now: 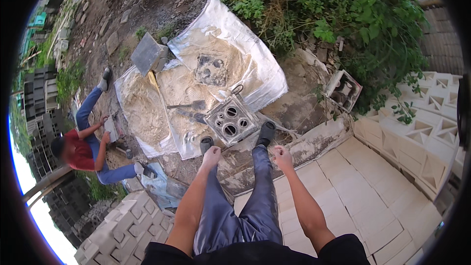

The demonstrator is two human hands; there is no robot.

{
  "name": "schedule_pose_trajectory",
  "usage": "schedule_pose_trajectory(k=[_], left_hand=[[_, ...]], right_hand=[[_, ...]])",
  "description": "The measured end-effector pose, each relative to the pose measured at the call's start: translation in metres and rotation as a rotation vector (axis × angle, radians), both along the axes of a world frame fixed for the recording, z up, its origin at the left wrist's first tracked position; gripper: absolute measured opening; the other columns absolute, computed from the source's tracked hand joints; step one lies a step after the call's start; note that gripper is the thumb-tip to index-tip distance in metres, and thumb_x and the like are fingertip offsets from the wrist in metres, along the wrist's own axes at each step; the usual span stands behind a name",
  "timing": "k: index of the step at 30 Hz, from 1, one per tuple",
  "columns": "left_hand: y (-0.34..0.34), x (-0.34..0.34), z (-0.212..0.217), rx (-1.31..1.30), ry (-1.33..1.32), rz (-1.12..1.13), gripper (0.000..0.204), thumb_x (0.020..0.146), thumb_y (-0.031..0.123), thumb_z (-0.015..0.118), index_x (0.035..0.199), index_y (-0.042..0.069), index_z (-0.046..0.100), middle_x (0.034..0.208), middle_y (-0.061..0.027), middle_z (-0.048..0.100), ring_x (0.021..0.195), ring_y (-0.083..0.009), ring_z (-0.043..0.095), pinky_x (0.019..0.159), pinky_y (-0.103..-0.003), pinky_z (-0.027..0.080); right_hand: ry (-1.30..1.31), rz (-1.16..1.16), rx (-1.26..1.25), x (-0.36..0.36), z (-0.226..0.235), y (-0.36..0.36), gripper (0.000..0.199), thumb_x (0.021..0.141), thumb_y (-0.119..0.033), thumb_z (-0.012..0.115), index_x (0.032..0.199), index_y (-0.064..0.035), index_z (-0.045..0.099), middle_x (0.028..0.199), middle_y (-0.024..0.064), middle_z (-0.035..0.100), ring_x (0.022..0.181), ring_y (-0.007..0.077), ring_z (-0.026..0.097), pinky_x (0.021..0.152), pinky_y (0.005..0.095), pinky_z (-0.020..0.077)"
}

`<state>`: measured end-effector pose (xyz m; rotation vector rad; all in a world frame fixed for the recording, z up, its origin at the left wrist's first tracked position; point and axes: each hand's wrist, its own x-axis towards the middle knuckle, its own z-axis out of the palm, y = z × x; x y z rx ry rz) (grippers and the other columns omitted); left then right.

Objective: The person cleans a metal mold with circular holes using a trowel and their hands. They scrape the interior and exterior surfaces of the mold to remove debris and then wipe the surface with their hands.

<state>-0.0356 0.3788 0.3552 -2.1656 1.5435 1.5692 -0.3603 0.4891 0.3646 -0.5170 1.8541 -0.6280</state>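
Note:
My left hand (212, 157) hangs above my left shoe with loosely curled fingers and nothing visible in it. My right hand (282, 157) is raised beside my right knee, fingers bent and a little apart, also empty. Neither hand touches anything. On the ground between and just beyond my shoes lies a square metal mold (233, 121) with several round holes and a ring handle at its far edge. Left of it, two flat dark tools (189, 104) rest on the pale sand (142, 103). A square block with hollows (211, 70) sits farther out on the sand.
White sheeting (265, 76) lies under the sand. A grey boxy piece (147, 54) stands at its far left. At left, a seated person (81, 149) holds a pale block (112, 128). Patterned blocks (132, 223) are stacked lower left, more (407, 137) at right. A hollow block (343, 91) lies by bushes.

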Motion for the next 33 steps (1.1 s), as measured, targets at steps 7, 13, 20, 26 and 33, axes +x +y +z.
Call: schedule_pose_trajectory(k=[7, 13, 20, 26, 33], left_hand=[[0.009, -0.020, -0.017, 0.217, 0.129, 0.030, 0.027, 0.092, 0.026, 0.054, 0.097, 0.002, 0.064, 0.082, -0.0164, 0.067, 0.080, -0.0287, 0.067, 0.074, -0.038, 0.050], [-0.063, 0.056, -0.106, -0.211, 0.065, -0.045, 0.021, 0.091, 0.019, 0.053, 0.094, 0.000, 0.063, 0.085, -0.0185, 0.066, 0.082, -0.0361, 0.064, 0.073, -0.042, 0.049], [-0.138, 0.158, -0.317, -0.538, -0.092, -0.378, 0.018, 0.086, 0.004, 0.052, 0.102, 0.005, 0.060, 0.098, -0.0151, 0.058, 0.096, -0.0343, 0.057, 0.083, -0.045, 0.047], [-0.179, 0.216, -0.438, -0.678, -0.513, -0.664, 0.042, 0.078, -0.001, 0.053, 0.120, 0.003, 0.052, 0.120, -0.0149, 0.053, 0.113, -0.0309, 0.051, 0.093, -0.042, 0.044], [-0.196, 0.222, -0.444, -0.615, -0.471, -0.946, 0.031, 0.080, 0.007, 0.055, 0.111, 0.006, 0.054, 0.116, -0.0097, 0.054, 0.109, -0.0239, 0.053, 0.087, -0.035, 0.046]], right_hand=[[-0.129, 0.245, 0.148, 0.005, -0.014, -0.051, 0.018, 0.088, -0.012, 0.057, 0.099, -0.0014, 0.066, 0.067, 0.0037, 0.060, 0.048, 0.0085, 0.052, 0.047, 0.0262, 0.0433], [-0.088, 0.448, -0.155, 0.100, -0.092, -0.132, 0.028, 0.089, -0.011, 0.056, 0.113, 0.0011, 0.062, 0.083, 0.0126, 0.069, 0.075, 0.0181, 0.068, 0.071, 0.0303, 0.0518], [0.372, 0.761, -0.669, 0.233, -0.225, -0.243, 0.019, 0.088, -0.007, 0.057, 0.106, -0.0022, 0.062, 0.096, 0.0148, 0.065, 0.096, 0.0327, 0.059, 0.090, 0.0423, 0.0421], [0.372, 0.701, -0.711, 0.300, -0.288, -0.265, 0.023, 0.084, -0.004, 0.059, 0.106, -0.0011, 0.061, 0.094, 0.0145, 0.064, 0.095, 0.0321, 0.058, 0.090, 0.0429, 0.0413], [0.170, 0.566, -0.697, 0.353, -0.277, -0.226, 0.025, 0.079, 0.002, 0.060, 0.104, 0.0004, 0.060, 0.096, 0.0139, 0.060, 0.093, 0.0325, 0.057, 0.087, 0.0418, 0.0433]])
